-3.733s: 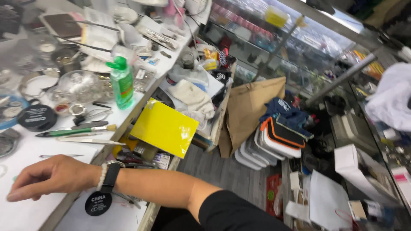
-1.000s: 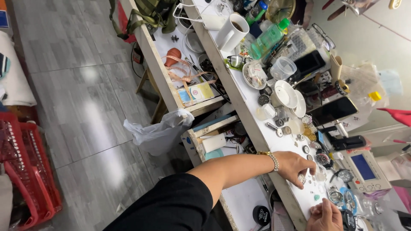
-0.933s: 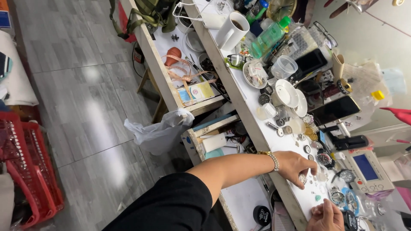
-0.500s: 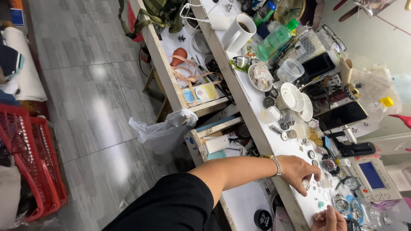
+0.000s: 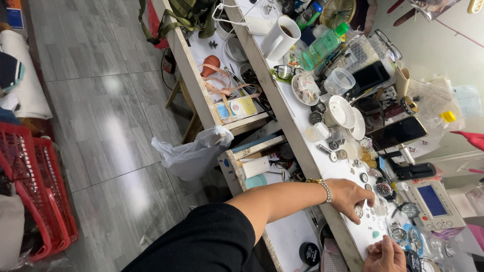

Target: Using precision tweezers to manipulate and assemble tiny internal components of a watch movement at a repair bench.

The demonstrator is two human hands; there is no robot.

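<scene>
We pinch a small round silvery watch case (image 5: pixel 358 211) in our left hand (image 5: pixel 350 195) | right hand (image 5: pixel 385 254) curled at frame's edge, its hold unclear | white workbench (image 5: pixel 302 141).

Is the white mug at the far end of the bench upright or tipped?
Upright. The white mug stands on the bench, its open mouth facing up with dark liquid showing inside, handle to one side.

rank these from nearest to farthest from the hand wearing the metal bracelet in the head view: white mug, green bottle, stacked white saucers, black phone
From the left hand:
1. Black phone, just beyond the hand, on the far side of the bench.
2. Stacked white saucers, mid-bench.
3. Green bottle, lying further up.
4. White mug, close beside the bottle, slightly farther.
</scene>
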